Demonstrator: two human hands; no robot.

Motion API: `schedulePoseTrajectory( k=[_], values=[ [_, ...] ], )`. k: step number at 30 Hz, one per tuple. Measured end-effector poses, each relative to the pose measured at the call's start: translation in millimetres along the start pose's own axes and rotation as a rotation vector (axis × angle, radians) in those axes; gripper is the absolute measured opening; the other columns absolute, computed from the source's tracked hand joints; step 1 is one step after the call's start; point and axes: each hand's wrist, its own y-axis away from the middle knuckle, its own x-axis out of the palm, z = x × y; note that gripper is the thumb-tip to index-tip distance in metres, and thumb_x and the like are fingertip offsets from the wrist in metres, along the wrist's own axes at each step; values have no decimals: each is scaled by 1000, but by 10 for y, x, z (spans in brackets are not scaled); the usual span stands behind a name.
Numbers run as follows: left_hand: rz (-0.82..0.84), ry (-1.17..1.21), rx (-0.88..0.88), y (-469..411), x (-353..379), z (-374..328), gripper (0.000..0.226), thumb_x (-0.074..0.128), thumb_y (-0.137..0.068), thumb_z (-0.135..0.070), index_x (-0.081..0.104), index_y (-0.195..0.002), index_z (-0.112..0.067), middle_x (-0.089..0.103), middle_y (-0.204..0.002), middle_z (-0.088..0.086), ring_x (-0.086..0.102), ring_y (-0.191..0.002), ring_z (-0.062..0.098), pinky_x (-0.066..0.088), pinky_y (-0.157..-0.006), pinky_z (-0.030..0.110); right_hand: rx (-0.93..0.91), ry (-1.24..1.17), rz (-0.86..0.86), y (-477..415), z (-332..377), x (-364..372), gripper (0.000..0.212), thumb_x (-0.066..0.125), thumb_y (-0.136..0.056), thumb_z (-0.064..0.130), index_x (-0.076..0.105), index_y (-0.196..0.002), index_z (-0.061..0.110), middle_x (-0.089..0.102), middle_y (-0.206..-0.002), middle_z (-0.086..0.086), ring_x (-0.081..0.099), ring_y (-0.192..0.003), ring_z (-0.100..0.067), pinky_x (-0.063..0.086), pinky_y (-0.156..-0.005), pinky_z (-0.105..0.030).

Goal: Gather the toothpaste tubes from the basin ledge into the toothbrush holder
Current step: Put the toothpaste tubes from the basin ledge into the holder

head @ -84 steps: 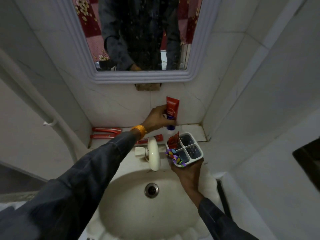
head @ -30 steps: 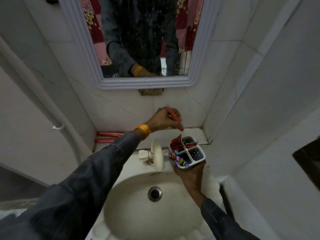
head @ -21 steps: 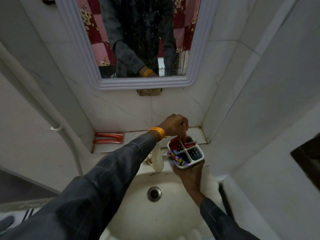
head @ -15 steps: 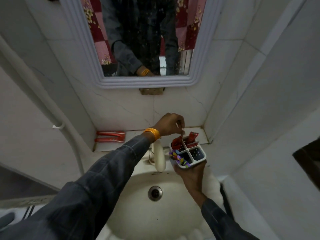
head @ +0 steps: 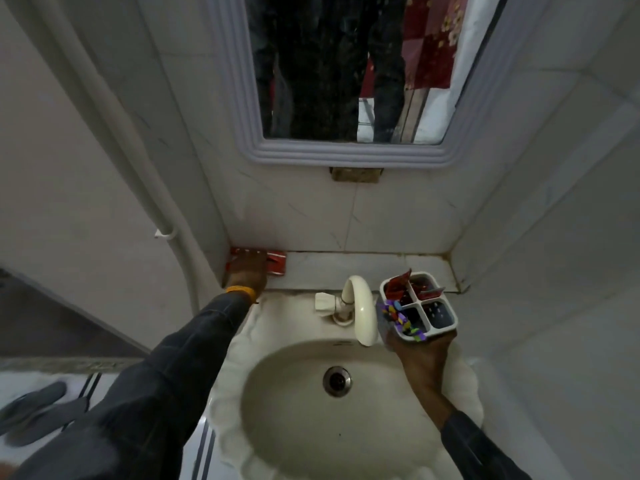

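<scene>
Red toothpaste tubes [head: 277, 266] lie at the far left end of the basin ledge [head: 346, 270], against the wall corner. My left hand [head: 247, 271] rests on top of them and hides most of them; its fingers are out of sight, so its grip is unclear. My right hand [head: 420, 355] holds the white four-compartment toothbrush holder [head: 450, 315] from below, over the basin's right rim. Two red tubes [head: 398, 287] stand in the holder's rear compartments. Colourful toothbrush heads [head: 401, 317] stick out of the front left compartment.
A cream tap [head: 362, 310] curves over the basin [head: 311, 410] just left of the holder. A framed mirror [head: 346, 64] hangs above the ledge. A white pipe [head: 138, 161] runs down the left wall. The right wall stands close beside the holder.
My left hand let go of a tube in the holder's rear compartment and moved left along the ledge onto the remaining tubes. The view shifted left; the holder stayed in my right hand.
</scene>
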Motion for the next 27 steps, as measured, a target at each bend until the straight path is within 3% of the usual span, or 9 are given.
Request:
schedulePoseTrajectory(
  k=[2,4,8,13,16,19,21,24,27],
  values=[
    [60,-56,77,-21,-7,-74,32,52,-94,-8,62,-124,-6,64,-125,14,58,-121,38,49,-96,39,5,-6,-12,21,19,9,110,97,-60,-17,42,-140,36,60,-132,35,61,-117,25,53,-107,-15],
    [147,-79,181,-80,-6,-126,33,52,-97,-11,58,-128,-1,63,-122,11,58,-121,38,49,-93,33,10,1,-9,25,22,12,110,98,-61,-16,42,-144,30,61,-133,33,61,-120,24,52,-114,-30],
    [243,-103,158,-114,-206,-295,54,70,-85,-23,53,-136,-15,55,-138,13,53,-125,33,44,-104,37,-32,27,-2,23,45,18,111,98,-61,-15,44,-137,45,64,-128,47,63,-122,19,54,-108,-15],
    [206,44,185,-198,-728,-839,34,78,-76,-38,70,-91,-8,72,-104,13,67,-98,31,54,-85,33,-53,3,-13,55,155,44,105,99,-61,-13,47,-136,39,63,-125,51,62,-119,24,52,-102,-6],
    [131,225,271,-155,-1117,-1267,30,80,-73,-40,73,-81,-12,76,-82,6,71,-77,22,59,-77,33,-76,3,-16,60,195,51,103,100,-62,-11,50,-137,40,68,-127,43,65,-120,17,53,-101,-7],
    [135,444,470,51,-1414,-1754,26,82,-75,-32,72,-88,-11,74,-78,4,70,-68,15,58,-70,29,-63,-17,-26,34,175,45,99,101,-61,-11,56,-142,25,74,-129,25,71,-122,5,57,-100,-15],
    [164,459,603,210,-1485,-2049,25,82,-76,-28,73,-91,-9,76,-84,6,71,-69,14,59,-69,27,-72,-14,-27,35,192,52,98,102,-60,-10,58,-142,19,75,-129,20,72,-121,2,58,-99,-18],
    [213,436,733,419,-1420,-2412,26,81,-76,-27,74,-94,-9,76,-91,8,72,-77,17,61,-73,32,-50,-35,-29,68,244,65,101,100,-61,-13,50,-142,19,69,-131,19,67,-118,16,55,-97,-8],
    [211,344,808,583,-1238,-2660,27,82,-74,-33,75,-92,-14,76,-92,5,69,-82,18,55,-74,28,-55,-41,-31,65,244,52,97,101,-62,-10,51,-143,10,69,-135,1,68,-121,12,55,-97,-9]
  ],
)
